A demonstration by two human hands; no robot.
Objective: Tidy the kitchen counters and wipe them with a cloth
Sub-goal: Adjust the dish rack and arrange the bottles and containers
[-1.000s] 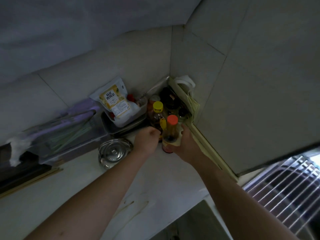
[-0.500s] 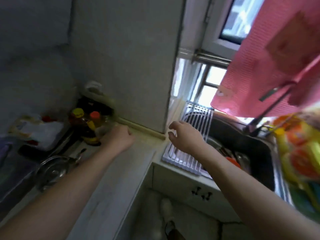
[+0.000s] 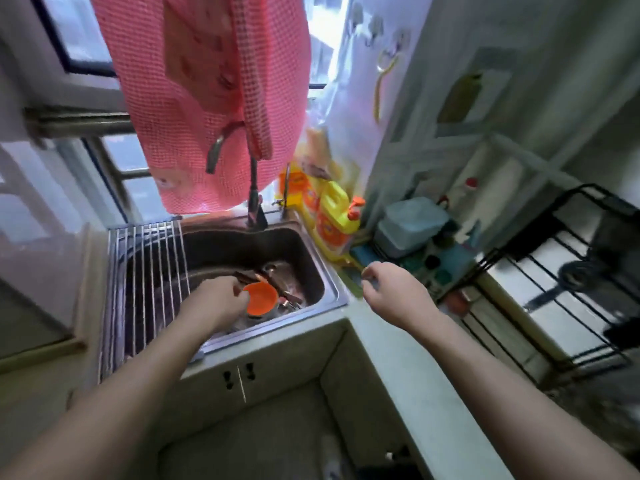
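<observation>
Since the earlier frame the view has swung from the dark bottle corner over to the sink [image 3: 332, 282], and both hands now sit at frame centre instead of by the bottles. Left hand [image 3: 216, 303] is low inside the sink basin, centre left, its grip curled with the fingers [image 3: 239, 292] against an orange cup [image 3: 260, 298] lying among dark dishes; whether it actually pinches the cup cannot be told, motion blur. Right hand [image 3: 393, 296] hovers right of centre above the desk [image 3: 391, 358] edge just beside the sink rim, grip loosely curled, thumb and forefinger close together, holding nothing visible. Metal roll-up drying rack [image 3: 145, 289] spans the left part of the sink. Pink checked cloth [image 3: 207, 98] hangs in the upper centre, draped over the tap [image 3: 254, 188], well above the sink and apart from both hands. Yellow-orange detergent bottles [image 3: 334, 220] stand right behind the sink's far right corner. Grey lidded box [image 3: 410, 221] sits to their right on a teal tray [image 3: 446, 258]. Black wire rack [image 3: 561, 271] fills the right edge. Cabinet doors [image 3: 239, 375] below the sink, lower centre. Window [image 3: 86, 39] in the upper left.
</observation>
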